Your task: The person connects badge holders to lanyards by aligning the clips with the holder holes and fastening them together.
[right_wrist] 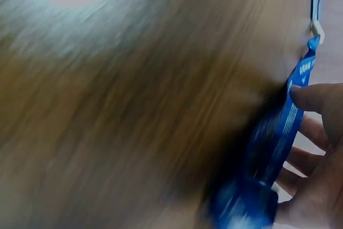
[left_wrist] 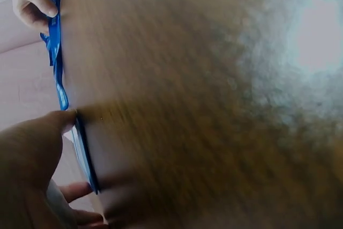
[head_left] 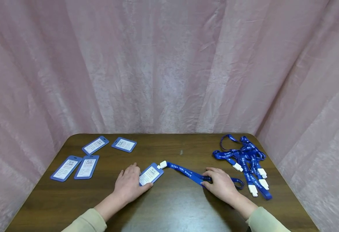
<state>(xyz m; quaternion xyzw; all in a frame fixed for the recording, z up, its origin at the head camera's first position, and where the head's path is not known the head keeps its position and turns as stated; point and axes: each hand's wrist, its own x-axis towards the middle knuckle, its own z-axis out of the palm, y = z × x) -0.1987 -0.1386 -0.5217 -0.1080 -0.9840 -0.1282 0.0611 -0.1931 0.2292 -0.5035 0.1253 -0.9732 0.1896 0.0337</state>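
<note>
A blue ID card holder [head_left: 150,175] with a white printed insert lies near the table's middle. My left hand [head_left: 129,184] holds it by its edges, thumb on the near side and fingers on the far side. The white plastic clip [head_left: 163,164] of a blue lanyard [head_left: 184,170] is joined to the holder's upper right end. Farther right, my right hand [head_left: 220,184] pinches the lanyard strap between thumb and fingers. Part of the strap is hidden under that hand, and a loop of it shows beyond. In the right wrist view the strap [right_wrist: 289,116] runs along the fingers.
Several more blue card holders [head_left: 86,167] lie at the table's left and back left. On the right is a tangled pile of blue lanyards [head_left: 246,154] with white clips. A pink curtain [head_left: 158,64] hangs behind the brown wooden table [head_left: 169,206].
</note>
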